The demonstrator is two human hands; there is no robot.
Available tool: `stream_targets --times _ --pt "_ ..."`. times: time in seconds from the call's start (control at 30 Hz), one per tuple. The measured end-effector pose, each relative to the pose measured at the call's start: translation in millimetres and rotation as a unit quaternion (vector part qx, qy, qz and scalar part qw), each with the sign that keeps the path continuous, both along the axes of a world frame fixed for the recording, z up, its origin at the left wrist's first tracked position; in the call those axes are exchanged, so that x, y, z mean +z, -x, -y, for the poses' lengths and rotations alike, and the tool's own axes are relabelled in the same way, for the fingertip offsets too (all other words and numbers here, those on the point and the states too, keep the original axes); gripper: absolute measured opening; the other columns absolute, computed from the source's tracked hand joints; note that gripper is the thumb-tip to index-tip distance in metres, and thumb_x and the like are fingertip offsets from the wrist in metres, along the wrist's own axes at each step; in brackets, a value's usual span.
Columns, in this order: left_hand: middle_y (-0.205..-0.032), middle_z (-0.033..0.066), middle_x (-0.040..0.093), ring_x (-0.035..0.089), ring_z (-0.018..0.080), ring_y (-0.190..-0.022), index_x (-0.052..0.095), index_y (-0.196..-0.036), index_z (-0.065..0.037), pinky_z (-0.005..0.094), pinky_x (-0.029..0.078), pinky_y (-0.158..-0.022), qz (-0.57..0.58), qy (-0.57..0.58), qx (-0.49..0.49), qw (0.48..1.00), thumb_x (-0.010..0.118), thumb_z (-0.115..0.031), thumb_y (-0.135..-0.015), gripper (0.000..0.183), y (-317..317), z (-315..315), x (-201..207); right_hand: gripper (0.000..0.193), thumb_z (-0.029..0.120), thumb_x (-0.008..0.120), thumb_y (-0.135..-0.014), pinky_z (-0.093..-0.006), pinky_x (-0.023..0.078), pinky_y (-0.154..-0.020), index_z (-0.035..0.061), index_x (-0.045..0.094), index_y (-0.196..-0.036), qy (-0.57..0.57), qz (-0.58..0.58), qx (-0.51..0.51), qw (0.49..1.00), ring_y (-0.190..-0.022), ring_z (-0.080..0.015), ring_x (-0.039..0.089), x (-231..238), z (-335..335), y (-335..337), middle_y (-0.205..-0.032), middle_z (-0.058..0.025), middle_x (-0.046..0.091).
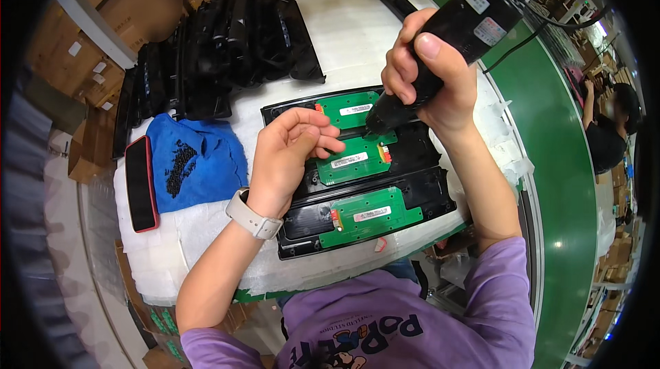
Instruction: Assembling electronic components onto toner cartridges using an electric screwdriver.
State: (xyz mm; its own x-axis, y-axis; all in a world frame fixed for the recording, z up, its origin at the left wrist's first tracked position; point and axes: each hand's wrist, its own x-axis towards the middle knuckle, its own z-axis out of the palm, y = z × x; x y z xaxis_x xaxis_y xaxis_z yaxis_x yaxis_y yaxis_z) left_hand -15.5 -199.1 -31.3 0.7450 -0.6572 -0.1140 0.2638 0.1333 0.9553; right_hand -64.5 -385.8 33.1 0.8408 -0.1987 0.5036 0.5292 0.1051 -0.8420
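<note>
My right hand (440, 70) grips a black electric screwdriver (474, 15), its tip slanting down to the upper edge of the middle green circuit board (347, 160). My left hand (285, 152) hovers over that board's left part, thumb and fingers drawn together; whatever they may pinch is too small to make out. Three green boards lie in long black plastic housings, one behind another: the far board (350, 111) is partly covered by my hands, while the near board (371, 218) shows fully. Each carries a white label and a red-and-yellow connector.
Left of the housings, a blue cloth (220, 149) bears a heap of small black screws (180, 166), beside a red-edged phone (141, 187). Black plastic parts (234, 35) are piled at the far left. A cable (543, 18) trails from the screwdriver. Another person (610, 128) sits far right.
</note>
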Motion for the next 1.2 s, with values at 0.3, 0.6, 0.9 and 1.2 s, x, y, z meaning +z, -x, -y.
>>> stream_targets --times 0.3,0.6,0.9,1.2 --pt "-0.077 0.0053 0.062 0.055 0.008 -0.061 0.055 -0.096 -0.001 0.0181 0.04 -0.057 0.061 -0.043 -0.049 0.996 0.05 -0.012 -0.091 0.013 0 2 -2 0.02 0.016 0.057 -0.075 -0.0237 0.031 -0.035 0.0002 0.045 -0.072 0.057 -0.037 0.014 0.998 -0.037 -0.013 0.042 11 -16 -13 -0.051 -0.006 0.044" --pt "-0.073 0.0039 0.061 0.05 0.0055 -0.056 0.055 -0.092 0.0 0.017 0.039 -0.052 0.043 -0.039 -0.049 0.997 0.059 -0.007 -0.084 0.011 3 4 -5 0.018 0.012 0.067 -0.073 -0.0218 0.034 -0.039 0.0005 0.056 -0.066 0.075 -0.013 -0.006 0.997 -0.04 -0.0075 0.047 7 -20 -3 -0.048 -0.0018 0.051" --pt "-0.079 0.0085 0.065 0.038 0.0012 -0.045 0.056 -0.094 -0.002 0.0152 0.027 -0.039 0.043 -0.02 -0.071 0.996 0.056 -0.01 -0.087 0.011 3 -1 11 0.029 0.031 0.04 -0.089 -0.0328 0.042 -0.053 0.0062 0.053 -0.095 -0.164 0.165 0.147 0.962 -0.043 -0.0133 0.044 16 17 16 -0.063 -0.0034 0.048" --pt "-0.082 0.0125 0.066 0.043 0.0011 -0.046 0.057 -0.089 -0.001 0.0142 0.029 -0.038 0.019 -0.009 -0.119 0.993 0.059 -0.003 -0.083 0.007 3 -2 14 0.031 0.035 0.042 -0.088 -0.0337 0.042 -0.052 0.0067 0.055 -0.091 -0.229 0.125 0.13 0.956 -0.042 -0.014 0.043 13 15 18 -0.06 -0.0029 0.047"
